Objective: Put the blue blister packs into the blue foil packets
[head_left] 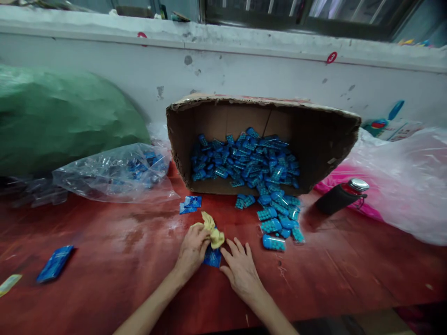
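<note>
My left hand (193, 245) is closed on a crumpled yellow cloth (211, 229). Under and in front of the cloth lies a small blue packet (213, 258), partly hidden by my left fingers. My right hand (241, 266) rests just right of this packet with its fingers spread, holding nothing. Past the cloth, two more flat blue packets (193, 201) lie overlapping on the table. To the right of my hands, small clear capsule-shaped bottles (274, 243) with blue caps and blue beads lie in a loose pile.
A cardboard box (314, 139) on its side opens toward me, with many such bottles spilling out. Left are a clear bag (94, 174) of blue packets, a green sack (66, 116) and a blue pouch (56, 264). A dark-sleeved flask (337, 197) and plastic bag (401, 186) are right.
</note>
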A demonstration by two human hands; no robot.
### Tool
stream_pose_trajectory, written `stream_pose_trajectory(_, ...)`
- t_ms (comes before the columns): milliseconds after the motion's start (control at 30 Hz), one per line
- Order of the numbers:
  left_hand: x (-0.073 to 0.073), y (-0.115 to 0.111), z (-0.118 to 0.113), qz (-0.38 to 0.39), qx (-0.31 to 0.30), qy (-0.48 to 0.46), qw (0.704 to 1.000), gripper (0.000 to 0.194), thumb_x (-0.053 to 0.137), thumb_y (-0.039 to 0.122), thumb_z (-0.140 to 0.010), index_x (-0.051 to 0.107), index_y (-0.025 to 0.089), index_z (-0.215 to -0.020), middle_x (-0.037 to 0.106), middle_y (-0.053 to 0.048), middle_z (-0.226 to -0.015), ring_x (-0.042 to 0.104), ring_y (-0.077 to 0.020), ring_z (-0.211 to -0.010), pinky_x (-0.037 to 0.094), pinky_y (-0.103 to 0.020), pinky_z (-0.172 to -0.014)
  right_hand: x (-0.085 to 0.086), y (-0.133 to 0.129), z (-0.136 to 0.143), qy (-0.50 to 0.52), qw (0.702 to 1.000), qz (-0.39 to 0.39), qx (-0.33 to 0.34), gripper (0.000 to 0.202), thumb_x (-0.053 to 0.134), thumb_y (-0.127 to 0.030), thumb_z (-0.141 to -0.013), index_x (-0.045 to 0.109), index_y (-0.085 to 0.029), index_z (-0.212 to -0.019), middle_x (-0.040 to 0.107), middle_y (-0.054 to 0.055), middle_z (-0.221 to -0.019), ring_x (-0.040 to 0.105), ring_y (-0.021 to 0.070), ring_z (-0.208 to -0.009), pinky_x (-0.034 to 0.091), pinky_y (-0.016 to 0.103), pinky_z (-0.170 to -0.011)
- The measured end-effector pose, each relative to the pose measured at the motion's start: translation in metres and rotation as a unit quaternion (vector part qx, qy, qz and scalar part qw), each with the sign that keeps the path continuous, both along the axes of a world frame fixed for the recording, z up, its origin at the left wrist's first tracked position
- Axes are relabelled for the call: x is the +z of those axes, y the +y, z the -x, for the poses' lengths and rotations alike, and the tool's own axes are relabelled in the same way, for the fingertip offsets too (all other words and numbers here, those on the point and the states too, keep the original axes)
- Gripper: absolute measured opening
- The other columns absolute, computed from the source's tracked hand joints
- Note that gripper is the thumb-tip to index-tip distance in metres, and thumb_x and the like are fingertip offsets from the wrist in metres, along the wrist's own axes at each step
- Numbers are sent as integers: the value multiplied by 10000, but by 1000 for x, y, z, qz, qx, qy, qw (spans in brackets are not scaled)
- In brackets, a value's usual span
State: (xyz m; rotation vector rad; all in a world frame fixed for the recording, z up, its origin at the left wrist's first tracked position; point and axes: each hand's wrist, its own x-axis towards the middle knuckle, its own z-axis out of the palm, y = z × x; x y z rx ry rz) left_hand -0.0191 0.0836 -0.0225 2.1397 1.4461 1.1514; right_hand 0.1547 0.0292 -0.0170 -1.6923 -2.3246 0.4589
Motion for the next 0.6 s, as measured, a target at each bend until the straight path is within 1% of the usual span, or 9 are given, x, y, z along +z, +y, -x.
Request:
stream_pose_trajectory(33, -3, 0, 0, -11, -15, 32, 999, 153, 475, 152, -734, 600, 211, -801, 585, -75, -982, 526, -216, -968, 439, -383, -821, 1, 0, -1, 3, 1000, 2, 0, 415, 510, -314, -812, 452, -274, -1220, 435, 76, -1317, 303, 304, -1246, 200, 556, -994)
stream_pose_trajectory(67, -5, 0, 1, -24, -5, 40, 999, 156, 463, 142, -737, 590, 207, -801, 584, -75, -966, 530, -213, -951, 446, -377, -807, 3, 0, -2, 7, 1000, 2, 0, 413, 510, -315, -813, 454, -272, -1220, 432, 76, -1319, 301, 300, -1248, 196, 551, -999)
stream_pose_trajectory(133, -4, 3, 5, -50, 57, 19, 997, 149, 437, 153, -760, 557, 197, -837, 579, -71, -918, 541, -203, -894, 455, -365, -778, 6, -2, -2, 15, 1000, 4, -1, 425, 521, -324, -808, 452, -264, -1223, 429, 84, -1322, 293, 302, -1253, 184, 552, -1004)
stream_pose_trajectory(200, 2, 9, 12, -78, 127, 2, 989, 128, 436, 194, -778, 526, 193, -869, 570, -61, -883, 541, -199, -855, 452, -359, -767, 8, -3, 1, 24, 1000, 6, -9, 495, 549, -356, -788, 416, -258, -1254, 405, 102, -1339, 271, 321, -1261, 172, 574, -998)
stream_pose_trajectory(300, 8, 21, 28, -94, 176, 63, 978, 139, 442, 257, -785, 528, 184, -866, 561, -79, -903, 524, -218, -864, 441, -365, -773, 10, -3, 11, 42, 999, -4, -1, 649, 572, -439, -752, 308, -264, -1319, 319, 111, -1390, 197, 347, -1284, 142, 614, -984)
stream_pose_trajectory(367, 3, 28, 39, -78, 183, 147, 969, 174, 421, 273, -787, 549, 173, -850, 558, -104, -915, 513, -240, -860, 438, -381, -759, 10, -2, 18, 54, 998, -14, 37, 676, 552, -498, -746, 286, -272, -1325, 289, 103, -1405, 176, 339, -1291, 124, 617, -986)
stream_pose_trajectory(467, -11, 34, 51, -49, 170, 248, 952, 211, 393, 256, -785, 567, 155, -849, 549, -133, -973, 497, -262, -899, 427, -394, -778, 11, 2, 23, 62, 993, -19, 95, 649, 506, -562, -744, 315, -293, -1302, 314, 86, -1395, 192, 316, -1290, 117, 618, -985)
stream_pose_trajectory(533, -19, 37, 55, -39, 173, 268, 947, 223, 384, 254, -783, 566, 149, -858, 542, -139, -996, 492, -269, -927, 420, -398, -800, 13, 5, 22, 64, 989, -20, 129, 633, 503, -590, -726, 346, -323, -1278, 318, 65, -1394, 190, 313, -1290, 123, 618, -981)
stream_pose_trajectory(600, -23, 38, 55, -35, 182, 248, 951, 235, 379, 268, -782, 557, 140, -867, 541, -149, -983, 494, -283, -938, 418, -418, -811, 17, 7, 14, 74, 986, -25, 145, 603, 517, -583, -720, 371, -351, -1257, 300, 41, -1403, 194, 309, -1289, 156, 597, -984)
